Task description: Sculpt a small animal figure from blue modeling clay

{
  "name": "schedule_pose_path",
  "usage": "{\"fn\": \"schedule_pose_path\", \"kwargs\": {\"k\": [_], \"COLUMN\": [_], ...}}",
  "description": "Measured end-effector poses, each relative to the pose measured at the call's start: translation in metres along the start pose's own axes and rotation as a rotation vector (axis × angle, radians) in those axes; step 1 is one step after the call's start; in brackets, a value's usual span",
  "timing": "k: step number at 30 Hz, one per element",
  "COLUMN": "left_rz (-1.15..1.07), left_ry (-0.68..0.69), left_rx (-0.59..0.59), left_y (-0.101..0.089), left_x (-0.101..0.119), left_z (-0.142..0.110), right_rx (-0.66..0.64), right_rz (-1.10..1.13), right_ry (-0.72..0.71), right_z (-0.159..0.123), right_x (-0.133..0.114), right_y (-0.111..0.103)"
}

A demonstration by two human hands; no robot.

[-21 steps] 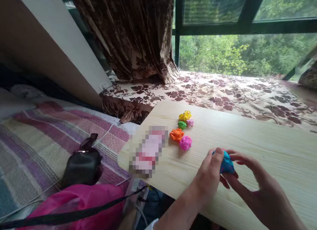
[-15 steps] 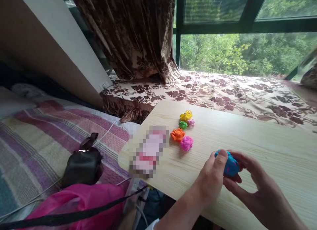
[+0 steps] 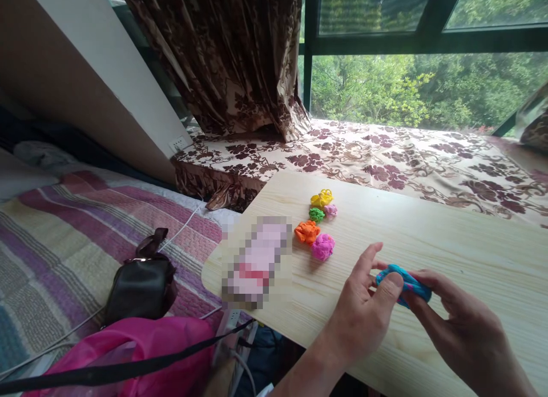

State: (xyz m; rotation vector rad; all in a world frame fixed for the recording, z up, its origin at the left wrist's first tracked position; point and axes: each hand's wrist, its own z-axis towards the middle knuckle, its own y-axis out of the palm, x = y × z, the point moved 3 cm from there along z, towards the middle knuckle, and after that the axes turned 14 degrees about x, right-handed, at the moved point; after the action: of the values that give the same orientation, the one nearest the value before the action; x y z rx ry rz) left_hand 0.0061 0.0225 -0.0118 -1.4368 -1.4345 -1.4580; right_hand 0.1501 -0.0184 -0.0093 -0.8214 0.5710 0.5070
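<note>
Between my two hands is a lump of blue modelling clay [image 3: 421, 291] with small pink specks, held above the table's near side. My left hand [image 3: 359, 308] pinches its left end with the thumb on top and the index finger stretched out past it. On the other end, my right hand [image 3: 460, 320] grips with thumb and fingers. Away to the left lie several crumpled clay lumps: magenta [image 3: 323, 247], orange [image 3: 307, 232], green [image 3: 316, 215], pale pink [image 3: 330, 211] and a looped yellow one [image 3: 321, 198].
A pixelated pinkish object [image 3: 259, 260] lies near the left edge of the wooden table [image 3: 428, 231]. Left of it, a black bag [image 3: 139, 288] rests on a striped bed cover [image 3: 55, 214], with a pink plastic bag [image 3: 171, 345] in front. Beyond the table is a flowered window seat [image 3: 385, 152].
The blue clay has gone from a rounder lump to a longer shape lying across between my hands. My left index finger has straightened, and my right hand has closed in on the clay's right end.
</note>
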Motion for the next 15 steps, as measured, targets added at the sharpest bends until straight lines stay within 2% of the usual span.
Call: {"fn": "schedule_pose_path", "kwargs": {"k": [4,8,11,15], "left_rz": [-0.058,-0.152,-0.092,-0.005], "left_ry": [0.003,-0.051,-0.028,0.076], "left_rx": [-0.029,0.013,0.038,0.075], "left_y": [0.000,-0.001,0.003,0.012], "left_x": [-0.002,-0.006,-0.004,0.001], "left_z": [0.004,0.008,0.005,-0.008], "right_rx": [-0.125,-0.232,-0.204,-0.119], "right_rz": [0.130,0.221,0.216,0.220], "right_ry": [0.021,0.055,0.035,0.077], "right_z": [0.000,-0.001,-0.003,-0.009], "right_x": [0.002,-0.001,-0.007,-0.015], "right_y": [-0.003,-0.011,-0.017,-0.019]}}
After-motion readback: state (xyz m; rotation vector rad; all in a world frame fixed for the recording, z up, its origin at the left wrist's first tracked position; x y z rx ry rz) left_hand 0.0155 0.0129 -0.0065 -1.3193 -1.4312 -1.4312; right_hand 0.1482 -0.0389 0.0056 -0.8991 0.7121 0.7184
